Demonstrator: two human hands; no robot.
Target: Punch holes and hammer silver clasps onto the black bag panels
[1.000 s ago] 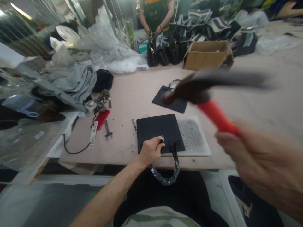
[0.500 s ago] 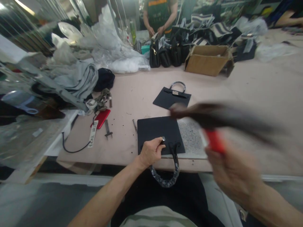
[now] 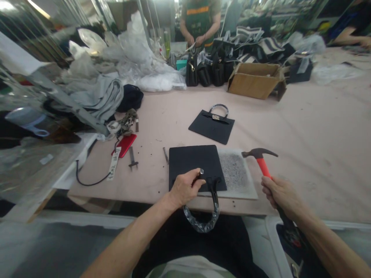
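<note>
My left hand is closed around a metal punch, held upright over a black bag panel. The punch's lower end is hidden by my fingers. A plastic-wrapped handle on this panel hangs over the table edge towards me. Under the panel's right side lies a speckled pale board. To the right of that board, my right hand grips a claw hammer by its red and black handle, its head raised and pointing left.
A second black panel with handle lies farther back. On the left are a small rod, a pronged metal tool and a red flat object. Behind stand a cardboard box and black bags; a co-worker is beyond.
The hammer, blurred and nearer the camera earlier, has come down and to the right and is now sharp. My left hand keeps the punch at nearly the same spot on the panel.
</note>
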